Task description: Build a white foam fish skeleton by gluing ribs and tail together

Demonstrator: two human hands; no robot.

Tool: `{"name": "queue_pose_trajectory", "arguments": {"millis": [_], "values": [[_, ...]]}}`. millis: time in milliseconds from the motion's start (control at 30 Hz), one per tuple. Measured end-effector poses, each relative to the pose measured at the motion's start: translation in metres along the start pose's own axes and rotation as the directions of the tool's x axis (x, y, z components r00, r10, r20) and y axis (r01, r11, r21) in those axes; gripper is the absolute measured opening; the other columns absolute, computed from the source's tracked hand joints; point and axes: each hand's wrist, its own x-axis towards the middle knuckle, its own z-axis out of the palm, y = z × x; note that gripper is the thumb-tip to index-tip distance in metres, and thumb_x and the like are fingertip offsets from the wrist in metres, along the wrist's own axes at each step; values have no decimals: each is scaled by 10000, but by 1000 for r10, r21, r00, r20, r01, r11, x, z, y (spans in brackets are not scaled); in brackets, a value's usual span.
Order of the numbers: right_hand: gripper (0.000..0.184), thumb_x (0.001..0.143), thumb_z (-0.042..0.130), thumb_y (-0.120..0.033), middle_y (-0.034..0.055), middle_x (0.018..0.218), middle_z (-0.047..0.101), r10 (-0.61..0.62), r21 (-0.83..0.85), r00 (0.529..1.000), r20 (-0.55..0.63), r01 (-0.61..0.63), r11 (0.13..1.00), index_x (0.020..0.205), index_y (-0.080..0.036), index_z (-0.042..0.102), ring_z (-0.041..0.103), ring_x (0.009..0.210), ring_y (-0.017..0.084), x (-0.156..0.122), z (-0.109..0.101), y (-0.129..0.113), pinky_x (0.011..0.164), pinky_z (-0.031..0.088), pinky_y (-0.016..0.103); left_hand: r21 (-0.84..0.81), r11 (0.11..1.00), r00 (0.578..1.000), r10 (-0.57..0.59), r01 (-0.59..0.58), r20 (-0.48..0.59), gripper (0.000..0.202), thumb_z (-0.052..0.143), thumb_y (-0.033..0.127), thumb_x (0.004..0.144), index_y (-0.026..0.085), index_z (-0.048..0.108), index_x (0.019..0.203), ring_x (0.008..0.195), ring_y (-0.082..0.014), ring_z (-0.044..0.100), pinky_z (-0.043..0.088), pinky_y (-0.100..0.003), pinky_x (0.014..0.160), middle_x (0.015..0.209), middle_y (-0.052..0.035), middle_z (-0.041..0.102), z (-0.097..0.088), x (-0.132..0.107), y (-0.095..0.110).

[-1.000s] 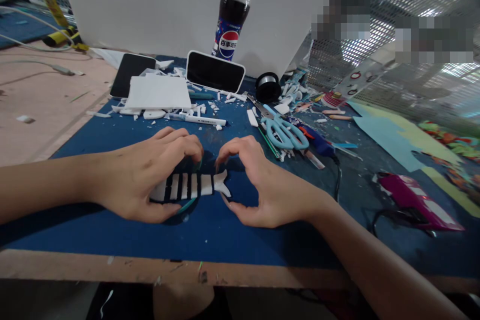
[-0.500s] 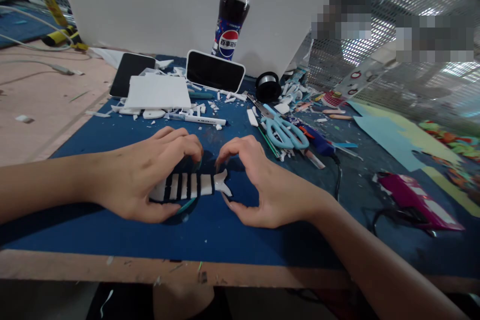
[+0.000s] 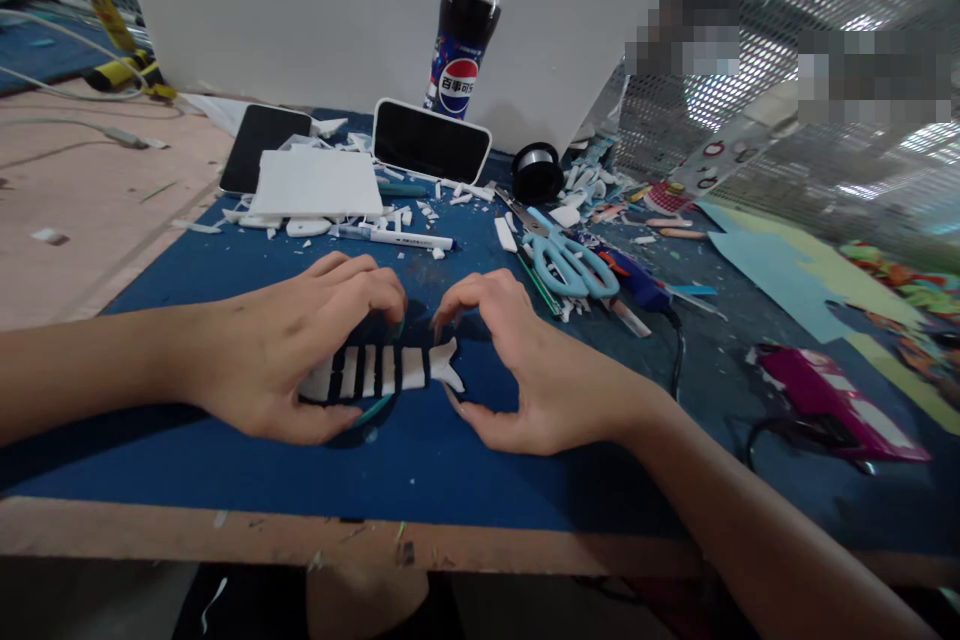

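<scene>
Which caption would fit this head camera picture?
Left hand and right hand curve around a striped fish shape on a blue mat.

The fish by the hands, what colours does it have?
The fish is white with dark bands across it, as the head view shows.

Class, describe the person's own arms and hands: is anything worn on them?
The left hand and right hand are bare, without gloves. The left forearm and right forearm show no sleeves, and no watch, bracelet or ring is visible.
</scene>
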Motion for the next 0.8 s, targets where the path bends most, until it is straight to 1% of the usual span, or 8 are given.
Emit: {"name": "queue_pose_trajectory", "arguments": {"millis": [200, 300, 400, 533, 633, 800], "values": [[464, 719, 606, -199, 88, 1094, 452, -1, -6, 1000, 16, 1, 1000, 1124, -197, 381, 423, 1015, 232, 0, 0, -1, 920, 391, 415, -24, 999, 999, -32, 31, -21, 462, 635, 264, 672, 175, 408, 1065, 967, -275, 500, 419, -412, 798, 1064, -121, 532, 1, 0, 1], [477, 735, 602, -212, 90, 1106, 442, 0, 10, 1000, 14, 0, 1000, 1145, -200, 358, 426, 1022, 232, 0, -1, 0, 925, 393, 417, -9, 1000, 999, -27, 26, -18, 465, 631, 267, 675, 179, 399, 1068, 967, -276, 497, 412, -417, 808, 1065, -118, 529, 1, 0, 1], [508, 744, 596, -214, 93, 1111, 430, 5, 40, 1000, 7, -5, 999, 1173, -205, 323, 435, 1024, 234, -1, -2, 2, 926, 396, 425, 4, 1000, 1000, 2, -2, 1, 494, 625, 288, 688, 177, 372, 1098, 978, -284, 484, 407, -429, 805, 1088, -133, 514, 1, 0, 0], [490, 731, 563, -154, 89, 1100, 427, 4, 60, 1000, -4, -4, 998, 1161, -204, 333, 447, 1019, 230, -2, -7, 9, 913, 400, 412, 71, 997, 1000, 6, -5, -7, 539, 645, 335, 694, 172, 360, 1121, 1009, -306, 479, 379, -453, 831, 1138, -151, 496, 2, 0, -1], [473, 707, 549, -120, 78, 1083, 444, 9, 51, 1000, 11, -10, 999, 1130, -212, 358, 446, 992, 222, -3, -11, 12, 880, 404, 398, 111, 994, 1000, 13, -12, -8, 548, 654, 377, 688, 172, 372, 1111, 998, -307, 487, 362, -448, 828, 1148, -146, 502, 2, 0, -3], [439, 696, 548, -134, 56, 981, 478, 20, -13, 999, 47, -19, 1000, 1097, -206, 386, 404, 932, 216, -3, -15, 13, 842, 372, 387, 164, 986, 1000, 19, -17, -11, 503, 619, 370, 718, 172, 380, 1114, 1000, -287, 484, 348, -426, 847, 1138, -126, 522, 1, 0, -5]]}}
